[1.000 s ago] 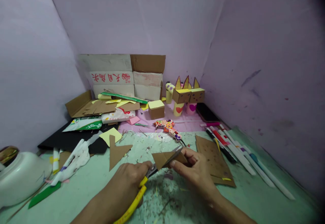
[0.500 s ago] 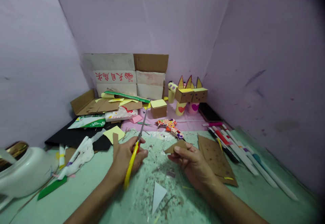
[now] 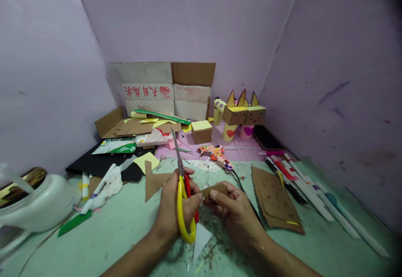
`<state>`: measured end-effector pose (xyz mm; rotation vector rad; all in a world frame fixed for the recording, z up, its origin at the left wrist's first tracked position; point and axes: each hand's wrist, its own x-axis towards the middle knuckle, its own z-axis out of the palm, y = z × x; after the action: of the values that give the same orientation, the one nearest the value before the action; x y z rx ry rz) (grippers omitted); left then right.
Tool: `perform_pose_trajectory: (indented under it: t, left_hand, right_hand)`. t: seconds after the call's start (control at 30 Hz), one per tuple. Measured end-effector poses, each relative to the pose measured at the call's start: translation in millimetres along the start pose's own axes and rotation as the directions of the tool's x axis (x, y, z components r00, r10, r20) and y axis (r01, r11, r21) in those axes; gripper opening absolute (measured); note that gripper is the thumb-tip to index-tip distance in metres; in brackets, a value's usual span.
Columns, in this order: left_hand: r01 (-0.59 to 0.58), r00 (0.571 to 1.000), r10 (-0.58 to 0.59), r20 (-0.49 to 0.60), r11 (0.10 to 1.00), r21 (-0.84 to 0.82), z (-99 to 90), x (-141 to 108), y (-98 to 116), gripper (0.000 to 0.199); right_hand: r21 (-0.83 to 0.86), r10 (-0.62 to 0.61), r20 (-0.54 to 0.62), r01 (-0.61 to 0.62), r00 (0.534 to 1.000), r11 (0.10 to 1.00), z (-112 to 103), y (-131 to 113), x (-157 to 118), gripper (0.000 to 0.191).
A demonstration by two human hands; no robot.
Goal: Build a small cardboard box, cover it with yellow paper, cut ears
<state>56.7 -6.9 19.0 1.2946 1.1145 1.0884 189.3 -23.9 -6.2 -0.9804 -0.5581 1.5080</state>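
In my left hand (image 3: 171, 208) is a pair of scissors (image 3: 186, 214) with one yellow and one red handle, blades closed and pointing away from me. My right hand (image 3: 235, 210) pinches a small brown cardboard piece (image 3: 216, 190) between thumb and fingers. My left fingertips meet the left tip of that piece; whether they grip it is hard to see. Below the hands a white paper triangle (image 3: 201, 240) lies on the table. Left of my left hand lies an angular cardboard offcut (image 3: 153, 181).
A floral glue gun (image 3: 216, 154) with a black cord lies ahead. Behind it stand a small box (image 3: 201, 133) and cardboard cat figures (image 3: 240, 115). Flat cardboard (image 3: 276, 201) and markers (image 3: 309, 193) are at right. A white pot (image 3: 47, 205) is at left.
My left hand has moved right with the scissors, up to the cardboard piece in my right hand. The cardboard offcut beside it is now uncovered. The view has shifted slightly.
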Motion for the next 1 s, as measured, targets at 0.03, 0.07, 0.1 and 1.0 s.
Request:
perform_pose_trajectory:
  t: [0.03, 0.07, 0.1, 1.0]
  left_hand:
    - [-0.007, 1.000, 0.007, 0.003, 1.000, 0.014, -1.6, 1.2, 1.5, 0.041]
    - [-0.019, 1.000, 0.019, 0.004, 0.999, 0.032, -3.4, 2.4, 3.3, 0.040]
    - [-0.029, 1.000, 0.029, 0.005, 0.998, 0.051, -5.1, 3.6, 5.3, 0.040]
    - [0.082, 0.992, -0.082, 0.093, 0.997, 0.005, -9.7, -7.8, 13.6, 0.046]
  right_hand:
    - [-0.027, 0.007, 0.006, -0.006, 1.000, 1.000, -0.2, -0.6, -0.2, 0.030]
    - [-0.059, 0.010, 0.011, -0.009, 1.000, 0.998, -0.7, -1.5, -0.3, 0.028]
    - [-0.096, 0.010, 0.018, -0.009, 1.000, 0.995, -1.4, -2.4, -0.3, 0.026]
    - [-0.122, 0.027, -0.067, -0.035, 0.997, 0.992, -3.2, -21.1, 3.0, 0.023]
